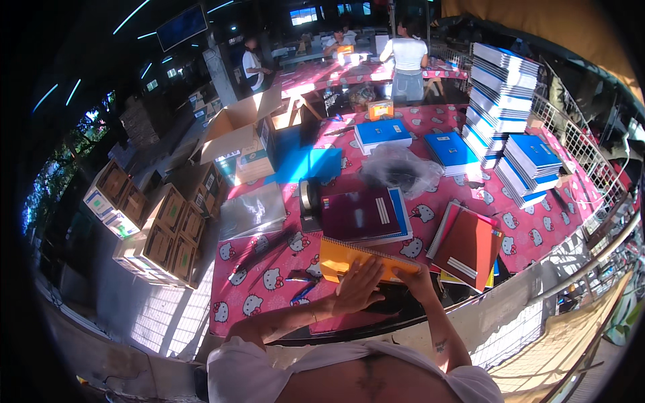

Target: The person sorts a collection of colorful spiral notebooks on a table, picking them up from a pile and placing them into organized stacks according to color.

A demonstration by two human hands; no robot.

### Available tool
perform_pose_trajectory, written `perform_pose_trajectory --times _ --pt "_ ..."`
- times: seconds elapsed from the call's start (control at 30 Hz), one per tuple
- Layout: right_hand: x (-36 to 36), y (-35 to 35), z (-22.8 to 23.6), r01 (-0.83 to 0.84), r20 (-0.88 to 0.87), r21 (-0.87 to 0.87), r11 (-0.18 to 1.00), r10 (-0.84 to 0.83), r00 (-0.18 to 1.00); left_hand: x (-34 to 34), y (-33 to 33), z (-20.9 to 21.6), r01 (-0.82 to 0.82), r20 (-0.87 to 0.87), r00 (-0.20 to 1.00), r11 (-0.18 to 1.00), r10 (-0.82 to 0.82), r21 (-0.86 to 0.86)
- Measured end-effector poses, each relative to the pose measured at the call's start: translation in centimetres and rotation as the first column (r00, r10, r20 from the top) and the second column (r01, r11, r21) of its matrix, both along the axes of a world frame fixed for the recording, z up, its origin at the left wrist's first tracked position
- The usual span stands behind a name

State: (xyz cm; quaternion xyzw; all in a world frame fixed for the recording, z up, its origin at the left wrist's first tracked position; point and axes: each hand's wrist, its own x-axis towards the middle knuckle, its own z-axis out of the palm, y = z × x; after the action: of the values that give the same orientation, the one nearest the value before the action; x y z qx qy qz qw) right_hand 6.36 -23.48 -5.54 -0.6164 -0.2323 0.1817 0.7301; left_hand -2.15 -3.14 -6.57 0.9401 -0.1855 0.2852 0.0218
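Note:
An orange spiral notebook (pixel 334 258) is in front of me at the near edge of the table, its coil along the far side. My left hand (pixel 360 285) lies on its cover with the fingers stretched out. At the notebook's right end, my right hand (pixel 415 279) grips the edge, its fingers partly hidden. Just beyond lies a dark purple notebook (pixel 355 216) on top of blue and white ones. To the right, a fanned pile with a reddish-brown notebook (pixel 466 250) uppermost rests near the edge. Blue pens (pixel 302 293) lie left of my left hand.
Clear plastic sleeves (pixel 252 213), a tape roll (pixel 306 196) and crumpled clear plastic (pixel 402 169) lie farther back. A tall stack of blue-and-white notebooks (pixel 498 101) stands at right. An open carton (pixel 243 142) is at the far left; stacked boxes (pixel 161 235) flank the table. People are beyond.

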Motion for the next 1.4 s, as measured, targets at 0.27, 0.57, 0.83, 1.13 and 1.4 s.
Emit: perform_pose_trajectory --times 0.27,0.57,0.83,1.13,1.4 --pt "-1.0 1.9 1.3 -0.014 0.078 0.014 1.0 0.013 0.997 4.1 2.2 -8.1 -0.046 0.066 0.997 0.996 0.041 0.076" --pt "0.3 0.7 0.4 0.055 0.095 -0.033 0.998 -0.051 0.994 0.4 -2.8 0.7 0.178 -0.003 0.984 0.979 -0.179 -0.099" --pt "0.2 0.6 -1.7 0.065 0.04 0.015 0.998 -0.065 0.997 -0.1 -5.0 1.0 0.142 -0.116 0.977 0.956 -0.177 -0.256" --pt "0.1 1.1 -0.9 0.112 0.115 -0.011 0.994 -0.11 0.987 1.5 -5.4 1.8 0.11 -0.005 0.994 0.981 -0.112 -0.161" --pt "1.4 0.5 -2.6 0.095 0.213 -0.03 0.995 -0.086 0.973 2.9 -5.9 5.5 0.139 -0.065 0.986 0.975 -0.152 -0.172"
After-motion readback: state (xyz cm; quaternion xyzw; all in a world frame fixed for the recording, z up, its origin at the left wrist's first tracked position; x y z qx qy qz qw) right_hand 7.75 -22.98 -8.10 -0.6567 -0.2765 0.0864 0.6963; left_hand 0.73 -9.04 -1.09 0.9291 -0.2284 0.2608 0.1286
